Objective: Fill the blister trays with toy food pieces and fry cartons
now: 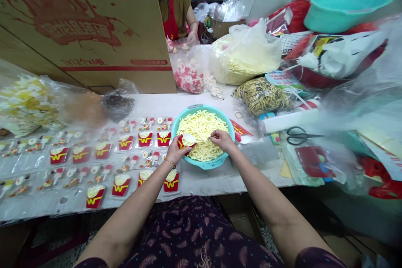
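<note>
A turquoise basin (205, 166) full of pale yellow toy fries (202, 127) stands on the white table in front of me. At its left rim my left hand (176, 150) is closed on a small red fries box (186, 142) with a white inside. Over the right part of the fries, my right hand (222, 140) is pinched, its fingertips touching the pile; what it holds is too small to make out for certain. To the left lie clear trays with red boxes bearing a yellow W (145, 139) and small toy food pieces.
A large cardboard carton (125, 50) stands at back left. Behind it a co-worker's hand (192, 38) is near a bag of pink and white pieces (189, 75). Bags of fries (245, 58) and dark-striped strips (264, 95), plus black scissors (298, 135), lie right.
</note>
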Demonstrator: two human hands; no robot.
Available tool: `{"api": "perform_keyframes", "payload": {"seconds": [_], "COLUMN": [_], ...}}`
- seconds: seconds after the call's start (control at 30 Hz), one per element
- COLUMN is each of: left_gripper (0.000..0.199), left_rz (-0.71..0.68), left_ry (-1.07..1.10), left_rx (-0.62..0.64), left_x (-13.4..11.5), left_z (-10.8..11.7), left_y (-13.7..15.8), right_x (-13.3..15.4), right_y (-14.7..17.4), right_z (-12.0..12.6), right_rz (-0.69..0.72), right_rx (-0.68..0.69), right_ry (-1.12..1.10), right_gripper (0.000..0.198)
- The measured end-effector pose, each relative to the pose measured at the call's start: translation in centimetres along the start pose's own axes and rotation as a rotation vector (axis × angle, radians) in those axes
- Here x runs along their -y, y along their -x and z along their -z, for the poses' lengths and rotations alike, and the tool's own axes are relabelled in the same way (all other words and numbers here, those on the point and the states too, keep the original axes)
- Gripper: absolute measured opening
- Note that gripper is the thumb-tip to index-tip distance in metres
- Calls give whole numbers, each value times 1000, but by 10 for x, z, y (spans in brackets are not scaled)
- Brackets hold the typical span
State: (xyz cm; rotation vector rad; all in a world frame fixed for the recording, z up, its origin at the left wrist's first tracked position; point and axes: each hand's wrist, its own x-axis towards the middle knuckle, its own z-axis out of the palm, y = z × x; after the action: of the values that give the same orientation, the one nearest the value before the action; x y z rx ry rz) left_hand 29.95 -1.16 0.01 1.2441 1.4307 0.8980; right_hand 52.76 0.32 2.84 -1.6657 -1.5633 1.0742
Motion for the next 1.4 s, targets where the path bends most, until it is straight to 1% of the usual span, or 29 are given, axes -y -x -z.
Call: {"api": "perform_keyframes", "payload": {"seconds": [0.03,0.1,0.2,0.27,0.37,0.43,0.47,0.53,0.6,0.63,0.7,0.8,0.9,0.97,1.07,1.13,1.2,1.27,1.3,1.33,1.4], "left_gripper": [68,68,68,66,61,55,52,50,51,53,58,60,48,40,36,39,42,43,42,42,39], "left_rz": [1,2,-1,-19,-44,-42,-32,0,25,29,31,24,-3,-13,25,62,74,71,66,58,39], "left_ry": [10,26,8,-39,-169,-273,-312,-340,-295,-240,-83,105,132,113,135,251,389,461,454,412,233], "left_rx": [5,27,74,107,117,107,105,106,113,121,139,119,35,-44,-141,-145,-124,-113,-121,-143,-235], "left_x": [-1,-3,-9,-15,-29,-37,-41,-44,-42,-40,-34,-26,-22,-19,-14,-8,1,10,16,21,32], "left_z": [0,-2,-5,-9,-16,-20,-21,-22,-22,-21,-19,-12,-1,9,27,41,58,77,88,101,129], "left_y": [0,1,3,6,10,13,15,19,22,23,26,31,41,48,56,59,60,62,64,67,76], "right_x": [0,1,15,31,54,62,64,63,59,57,57,65,78,86,96,104,113,125,131,137,149], "right_y": [0,0,1,2,6,8,9,10,9,8,5,0,0,3,5,2,-3,-9,-10,-10,-4], "right_z": [0,-1,-5,-11,-26,-35,-38,-37,-31,-26,-18,-19,-37,-54,-75,-86,-98,-116,-127,-142,-178], "right_rz": [-34,-56,-27,37,139,165,172,170,132,103,58,86,158,162,87,30,-4,1,20,52,119], "right_rx": [4,6,22,41,92,159,210,330,456,505,553,588,609,601,692,723,689,671,692,719,766], "right_ry": [-60,-177,-251,-160,174,341,373,351,240,167,41,-19,3,5,-120,-252,-321,-280,-225,-162,-64], "right_gripper": [10,13,15,14,10,16,18,21,24,25,27,25,20,19,21,24,25,23,21,19,15]}}
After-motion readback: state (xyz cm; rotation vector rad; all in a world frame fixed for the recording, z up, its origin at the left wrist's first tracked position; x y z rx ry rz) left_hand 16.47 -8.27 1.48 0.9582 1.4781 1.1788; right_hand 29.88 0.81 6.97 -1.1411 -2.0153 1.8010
